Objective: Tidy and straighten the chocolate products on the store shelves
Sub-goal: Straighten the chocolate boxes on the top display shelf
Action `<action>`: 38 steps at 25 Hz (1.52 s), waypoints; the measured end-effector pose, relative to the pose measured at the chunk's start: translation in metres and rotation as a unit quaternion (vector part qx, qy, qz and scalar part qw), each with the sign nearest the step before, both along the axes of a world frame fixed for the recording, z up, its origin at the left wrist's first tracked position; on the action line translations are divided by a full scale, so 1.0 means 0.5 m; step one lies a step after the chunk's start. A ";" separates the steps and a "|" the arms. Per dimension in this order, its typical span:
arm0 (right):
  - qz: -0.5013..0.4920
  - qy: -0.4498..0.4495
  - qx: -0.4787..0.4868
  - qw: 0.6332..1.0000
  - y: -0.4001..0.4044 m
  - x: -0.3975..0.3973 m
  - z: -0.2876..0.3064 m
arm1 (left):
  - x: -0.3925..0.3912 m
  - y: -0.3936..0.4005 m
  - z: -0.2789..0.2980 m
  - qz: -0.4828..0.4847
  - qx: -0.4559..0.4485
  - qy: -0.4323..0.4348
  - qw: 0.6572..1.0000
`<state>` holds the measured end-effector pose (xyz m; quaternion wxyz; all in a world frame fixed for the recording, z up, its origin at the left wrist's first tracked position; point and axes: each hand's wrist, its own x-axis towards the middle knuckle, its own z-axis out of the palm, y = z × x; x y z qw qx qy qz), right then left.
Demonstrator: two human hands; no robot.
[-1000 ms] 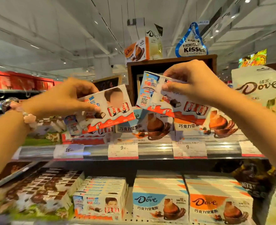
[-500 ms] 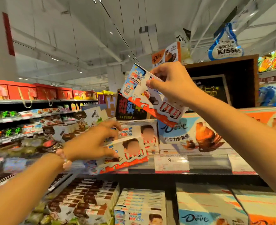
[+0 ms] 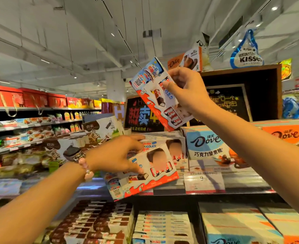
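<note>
My left hand (image 3: 113, 155) grips a flat Kinder box (image 3: 145, 175) at the front lip of the upper shelf (image 3: 242, 184), thumb on its printed face and the fingers (image 3: 134, 138) curled over its top edge. The box is tilted, its right end higher, and it leans against the stack of Kinder boxes (image 3: 173, 143) standing just behind it on that shelf. My right hand (image 3: 187, 90) holds a second Kinder box (image 3: 155, 95) up in the air above the stack, pinched at its upper right edge between thumb and curled fingers, slanting down to the right.

Both boxes are thin, glossy cardboard rectangles, white with an orange-red band along one long side and small pictures of chocolate bars.

Right of the stack, a light-blue Dove carton (image 3: 208, 143) stands on the same shelf, with an orange Dove carton (image 3: 286, 134) beside it. A white price label (image 3: 204, 180) is fixed to the shelf edge below them.

On the lower shelf, a row of Kinder boxes (image 3: 162, 226) lies packed flat, edges facing me. To their left are brown-and-white chocolate bars (image 3: 95, 224), to their right more Dove cartons (image 3: 242, 228), broad and matte.

A beaded bracelet (image 3: 87, 166) circles my left wrist.
</note>
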<state>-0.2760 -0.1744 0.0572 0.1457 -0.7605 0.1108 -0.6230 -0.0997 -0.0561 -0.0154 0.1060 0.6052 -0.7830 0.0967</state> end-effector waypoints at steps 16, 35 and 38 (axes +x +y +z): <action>-0.106 0.425 -0.108 0.893 -0.003 0.081 -0.045 | 0.016 0.014 -0.011 -0.007 -0.048 0.008 0.999; -0.041 0.511 -0.126 0.849 0.079 -0.004 -0.032 | 0.015 0.024 -0.004 -0.037 -0.066 0.198 0.977; -0.029 0.447 -0.070 0.892 0.071 -0.080 0.013 | 0.010 0.023 -0.003 -0.020 -0.114 0.196 0.974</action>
